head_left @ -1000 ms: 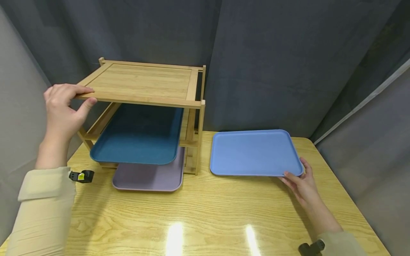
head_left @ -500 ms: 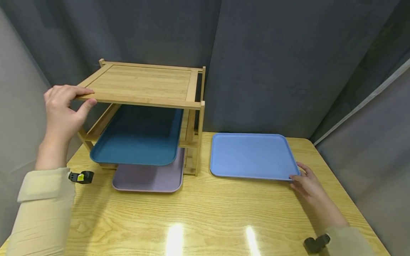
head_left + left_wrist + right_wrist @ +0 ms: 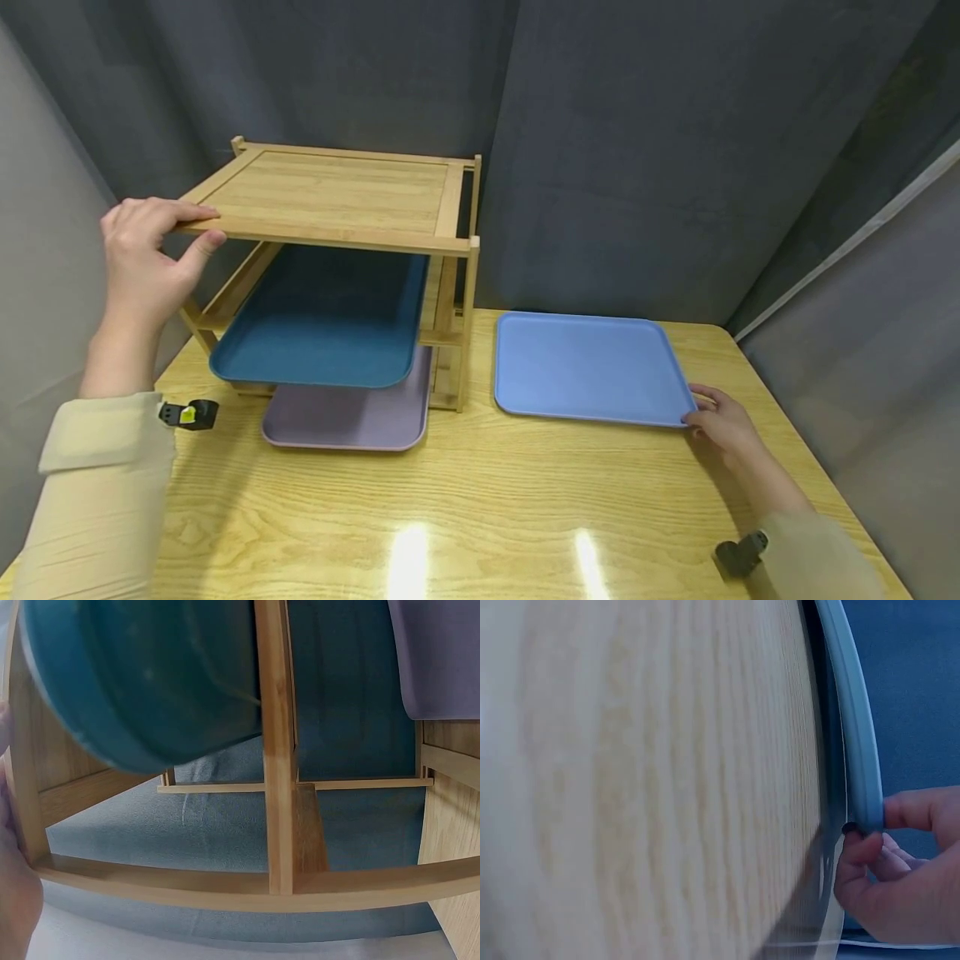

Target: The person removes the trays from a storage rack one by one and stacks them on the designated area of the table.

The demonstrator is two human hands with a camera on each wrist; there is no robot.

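Wooden desk [image 3: 480,508] beneath both hands. Bamboo rack [image 3: 337,200] at left grip: left hand [image 3: 142,258] clamped on top shelf's front corner, thumb under, fingers over. Teal tray [image 3: 322,321] and mauve tray [image 3: 348,417] just right of and below that grip. Light blue tray [image 3: 588,367] flat on desk, near corner pinched by right hand [image 3: 723,425].

Even, soft overhead light; sharp head view, blurred wrist views.

Two glare patches sit on the table [image 3: 487,500] near its front edge, and a soft shadow falls under the rack [image 3: 337,200]. The head view bends at its edges. In the right wrist view the table is a close blur; the left wrist view is dimmer, with curved rails.
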